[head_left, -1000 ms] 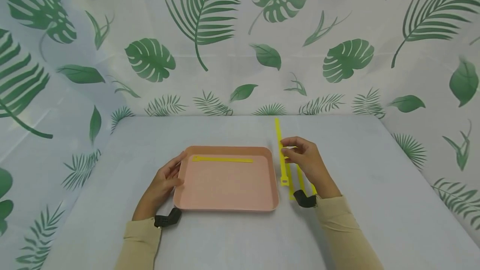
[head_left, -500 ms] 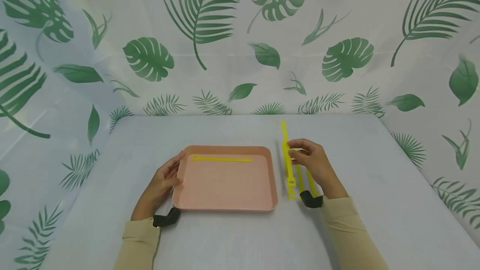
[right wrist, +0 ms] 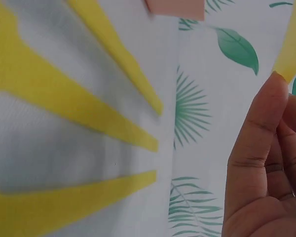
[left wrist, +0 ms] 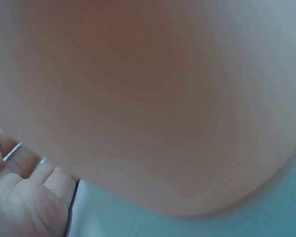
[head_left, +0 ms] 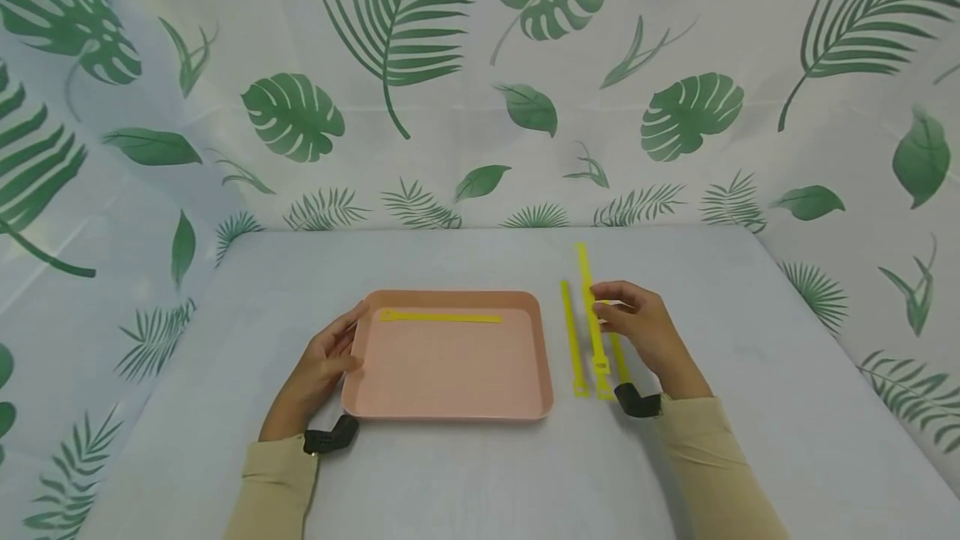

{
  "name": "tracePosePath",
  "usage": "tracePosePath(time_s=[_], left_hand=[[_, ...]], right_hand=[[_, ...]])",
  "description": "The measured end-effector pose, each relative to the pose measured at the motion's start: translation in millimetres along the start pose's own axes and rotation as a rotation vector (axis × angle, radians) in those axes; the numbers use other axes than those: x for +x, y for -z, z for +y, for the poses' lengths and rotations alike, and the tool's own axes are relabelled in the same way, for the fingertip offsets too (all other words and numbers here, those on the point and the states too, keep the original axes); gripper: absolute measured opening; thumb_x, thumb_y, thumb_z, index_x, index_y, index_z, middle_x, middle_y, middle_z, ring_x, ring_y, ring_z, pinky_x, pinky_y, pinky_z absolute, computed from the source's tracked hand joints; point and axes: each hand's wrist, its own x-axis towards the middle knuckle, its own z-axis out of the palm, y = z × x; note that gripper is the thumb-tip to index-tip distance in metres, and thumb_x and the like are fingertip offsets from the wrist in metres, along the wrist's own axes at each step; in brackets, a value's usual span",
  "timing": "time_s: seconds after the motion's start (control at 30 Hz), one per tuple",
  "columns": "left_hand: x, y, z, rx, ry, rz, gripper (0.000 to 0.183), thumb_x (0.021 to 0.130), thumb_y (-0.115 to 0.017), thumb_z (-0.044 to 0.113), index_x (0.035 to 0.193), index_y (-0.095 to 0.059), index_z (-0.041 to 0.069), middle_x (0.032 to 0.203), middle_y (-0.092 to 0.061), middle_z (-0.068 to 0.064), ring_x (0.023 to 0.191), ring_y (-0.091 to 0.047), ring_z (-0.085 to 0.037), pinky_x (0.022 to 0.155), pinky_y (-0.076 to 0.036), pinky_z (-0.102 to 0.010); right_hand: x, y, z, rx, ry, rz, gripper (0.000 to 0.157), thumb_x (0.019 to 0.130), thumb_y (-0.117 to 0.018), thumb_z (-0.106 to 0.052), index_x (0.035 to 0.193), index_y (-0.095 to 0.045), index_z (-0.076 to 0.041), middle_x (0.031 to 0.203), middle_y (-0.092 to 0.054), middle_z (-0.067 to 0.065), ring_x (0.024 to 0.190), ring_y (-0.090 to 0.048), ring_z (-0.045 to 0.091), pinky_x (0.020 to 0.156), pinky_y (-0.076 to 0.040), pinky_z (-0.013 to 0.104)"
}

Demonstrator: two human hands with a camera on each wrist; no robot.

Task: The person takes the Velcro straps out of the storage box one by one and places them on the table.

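Observation:
My left hand (head_left: pixel 318 369) grips the left edge of a shallow pink tray (head_left: pixel 450 373), thumb at the rim; in the left wrist view the blurred tray (left wrist: pixel 138 128) fills most of the picture. One yellow slotted cable tie (head_left: pixel 442 318) lies crosswise near the tray's far side. Right of the tray, my right hand (head_left: pixel 648 336) pinches another yellow cable tie (head_left: pixel 597 348) between thumb and fingertips, slotted head toward me. Under and beside it several cable ties (head_left: pixel 573 340) lie lengthwise on the table; the right wrist view shows their tapering ends (right wrist: pixel 89 111) side by side.
The table has a pale cloth (head_left: pixel 450 482). Behind it hangs a white curtain (head_left: pixel 450 123) printed with green leaves. A black wrist camera (head_left: pixel 637 401) sits at the right wrist, close to the slotted ends of the lying ties.
My right hand has carried its cable tie rightward, from beside the tray's edge to over the lying ties, uncovering the leftmost one. My left hand stays on the tray.

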Motion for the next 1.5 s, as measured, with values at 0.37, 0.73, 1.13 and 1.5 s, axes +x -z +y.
tracePosePath(time_s=[0.37, 0.73, 1.13, 1.5], left_hand=[[0.2, -0.8, 1.8, 0.007, 0.027, 0.018, 0.094, 0.080, -0.062, -0.021, 0.162, -0.016, -0.022, 0.174, -0.025, -0.022, 0.141, -0.050, 0.003, 0.116, -0.041, -0.016], [-0.4, -0.1, 1.5, -0.002, 0.003, 0.007, 0.094, 0.083, -0.068, -0.020, 0.161, -0.016, -0.022, 0.172, -0.033, -0.014, 0.142, -0.051, 0.001, 0.117, -0.041, -0.017], [-0.4, -0.8, 1.8, 0.021, 0.013, 0.013, 0.094, 0.082, -0.064, -0.021, 0.162, -0.016, -0.021, 0.174, -0.018, -0.027, 0.141, -0.050, 0.002, 0.116, -0.041, -0.016], [0.1, -2.9, 5.1, 0.027, 0.039, 0.014, 0.095, 0.080, -0.060, -0.021, 0.163, -0.014, -0.019, 0.174, -0.006, -0.036, 0.139, -0.049, 0.007, 0.116, -0.039, -0.013]], right_hand=[[-3, 19.0, 7, -0.045, -0.025, -0.004, 0.046, 0.104, -0.068, -0.005, 0.141, -0.056, 0.018, 0.120, -0.067, 0.001, 0.095, -0.070, 0.003, 0.083, -0.063, 0.024], [-5, 32.4, 15, -0.083, -0.044, 0.004, 0.048, 0.104, -0.068, -0.006, 0.143, -0.055, 0.018, 0.124, -0.067, 0.007, 0.096, -0.070, 0.002, 0.082, -0.063, 0.023], [-7, 43.9, 23, -0.127, -0.108, 0.014, 0.050, 0.105, -0.069, -0.009, 0.146, -0.054, 0.015, 0.136, -0.062, 0.023, 0.096, -0.068, -0.001, 0.082, -0.063, 0.023], [-5, 50.5, 32, -0.178, -0.217, 0.030, 0.050, 0.106, -0.069, -0.009, 0.148, -0.053, 0.012, 0.142, -0.059, 0.027, 0.096, -0.065, -0.001, 0.081, -0.062, 0.022]])
